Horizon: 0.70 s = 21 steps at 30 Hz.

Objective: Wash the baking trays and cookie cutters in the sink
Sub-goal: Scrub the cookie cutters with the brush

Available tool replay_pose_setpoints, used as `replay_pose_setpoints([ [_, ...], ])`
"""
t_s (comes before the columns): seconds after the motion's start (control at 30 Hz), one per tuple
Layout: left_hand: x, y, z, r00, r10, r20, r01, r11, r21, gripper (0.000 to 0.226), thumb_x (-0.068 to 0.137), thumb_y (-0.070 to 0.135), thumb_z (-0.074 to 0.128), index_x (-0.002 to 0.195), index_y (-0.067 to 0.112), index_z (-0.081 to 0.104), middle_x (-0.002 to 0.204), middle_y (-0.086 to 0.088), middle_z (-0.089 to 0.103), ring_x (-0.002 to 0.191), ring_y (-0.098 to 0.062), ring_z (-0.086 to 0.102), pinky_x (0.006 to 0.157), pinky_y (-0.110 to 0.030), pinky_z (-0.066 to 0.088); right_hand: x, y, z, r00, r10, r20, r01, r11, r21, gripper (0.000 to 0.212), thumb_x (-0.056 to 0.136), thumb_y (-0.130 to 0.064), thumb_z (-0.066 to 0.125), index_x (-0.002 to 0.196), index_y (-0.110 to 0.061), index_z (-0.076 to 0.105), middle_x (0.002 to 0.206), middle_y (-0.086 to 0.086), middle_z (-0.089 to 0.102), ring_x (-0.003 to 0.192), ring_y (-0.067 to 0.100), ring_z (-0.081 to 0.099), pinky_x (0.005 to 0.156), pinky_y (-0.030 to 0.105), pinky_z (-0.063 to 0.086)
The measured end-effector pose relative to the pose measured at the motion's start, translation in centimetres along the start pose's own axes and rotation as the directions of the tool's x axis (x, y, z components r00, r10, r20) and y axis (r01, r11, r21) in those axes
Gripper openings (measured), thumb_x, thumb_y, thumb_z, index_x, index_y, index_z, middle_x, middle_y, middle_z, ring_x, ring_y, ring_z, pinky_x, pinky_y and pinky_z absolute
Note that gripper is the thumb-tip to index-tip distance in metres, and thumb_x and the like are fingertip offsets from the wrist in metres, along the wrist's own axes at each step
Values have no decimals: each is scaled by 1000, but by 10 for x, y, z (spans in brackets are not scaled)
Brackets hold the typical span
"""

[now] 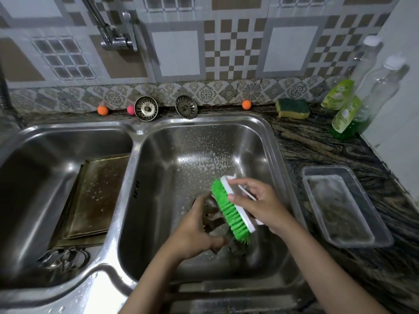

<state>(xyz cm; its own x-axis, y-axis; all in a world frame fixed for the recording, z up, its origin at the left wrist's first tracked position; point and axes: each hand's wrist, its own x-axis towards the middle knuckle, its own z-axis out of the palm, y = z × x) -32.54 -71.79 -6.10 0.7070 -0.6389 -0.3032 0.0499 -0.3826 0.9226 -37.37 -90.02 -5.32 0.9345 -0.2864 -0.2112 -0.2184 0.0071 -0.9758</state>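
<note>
Green bristles of scrub brush (229, 213) laid against thin metal cookie cutter (214, 219), low in right basin (204, 141) of sink, just above drain. Left hand (197, 232) curled around cutter from left, fingers and thumb closed on its edges; exact shape of cutter hard to make out behind hand and brush. Right hand (256, 203) wrapped over white back of brush, fingers closed firmly on it, bristles angled down and left toward cutter. Cutter itself sits between both hands, touching bristles, held clear of basin floor as far as can be told. Probably light and stiff but easily bent, with thin rims likely sharp and, wet with suds, slippery; best pinched across outer walls near a corner or bend rather than along a cutting edge, with modest pressure from brush so as not to deform it. Foam flecks scattered over back wall of right basin. Left of right basin, in other basin, baking trays (95, 196) stacked flat, stained brown and spotted with suds; likely heavier, rigid, best lifted by raised rims with a full grip. More cutters (63, 259) heaped at near corner of that left basin. Right of right basin, on dark counter, clear plastic container (344, 207); behind right basin, sponge (292, 108), green soap bottles (347, 114) and two strainers (146, 108) against tiled wall.
</note>
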Motion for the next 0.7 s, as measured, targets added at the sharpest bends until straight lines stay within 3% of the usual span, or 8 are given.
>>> replay_pose_setpoints([
  [0.13,-1,9,-6,996,36,-78,-33,999,33,96,67,8,84,139,32,26,119,20,49,100,-3,61,51,-23,53,-7,8,3,999,36,20,-36,999,8,30,80,-15,75,102,-35,71,112,0,69,100,18,67,83,34,55],
  [0.3,-5,9,-12,984,88,-154,-74,993,96,95,67,6,83,142,27,28,115,28,48,95,15,57,73,-13,52,-20,16,4,991,132,13,-132,980,148,27,84,-12,70,104,-29,69,103,1,71,86,12,70,58,22,51],
  [0.43,-3,9,-12,994,108,-28,-92,937,338,108,61,26,80,143,41,11,130,20,43,118,-3,53,96,-30,50,-20,17,5,997,53,-52,-45,989,144,26,81,-13,73,100,-31,70,105,14,69,85,15,68,65,29,56],
  [0.5,0,10,-7,991,129,37,-133,924,357,109,58,31,77,143,42,9,134,16,44,119,-5,54,96,-35,51,-18,13,2,998,-52,-26,54,996,77,28,78,-18,77,101,-33,70,91,19,66,78,18,62,70,36,54],
  [0.57,2,10,-4,988,149,28,-150,941,303,107,57,28,77,144,39,14,130,18,47,114,-3,57,93,-33,53,-16,9,0,994,-106,26,106,994,-12,30,77,-17,78,103,-33,70,65,6,51,64,11,50,63,29,46],
  [0.6,1,12,-4,988,157,-1,-150,946,288,106,58,26,78,143,39,17,125,22,47,112,1,56,90,-29,53,-14,9,-1,993,-111,34,111,994,-23,31,77,-19,78,103,-32,70,62,-1,46,62,9,46,62,27,44],
  [0.63,-1,13,-5,985,168,-31,-153,948,280,106,59,22,81,143,40,19,120,27,46,109,6,55,87,-23,53,-13,8,-1,994,-104,34,104,994,-8,31,75,-24,79,103,-33,70,64,2,48,63,10,47,64,28,44],
  [0.7,-4,13,-8,976,202,-81,-175,951,253,105,61,14,83,142,40,22,118,32,46,105,10,55,78,-13,49,-11,7,-3,997,-79,20,78,997,27,36,67,-39,78,102,-36,70,82,27,57,71,24,53,71,37,48],
])
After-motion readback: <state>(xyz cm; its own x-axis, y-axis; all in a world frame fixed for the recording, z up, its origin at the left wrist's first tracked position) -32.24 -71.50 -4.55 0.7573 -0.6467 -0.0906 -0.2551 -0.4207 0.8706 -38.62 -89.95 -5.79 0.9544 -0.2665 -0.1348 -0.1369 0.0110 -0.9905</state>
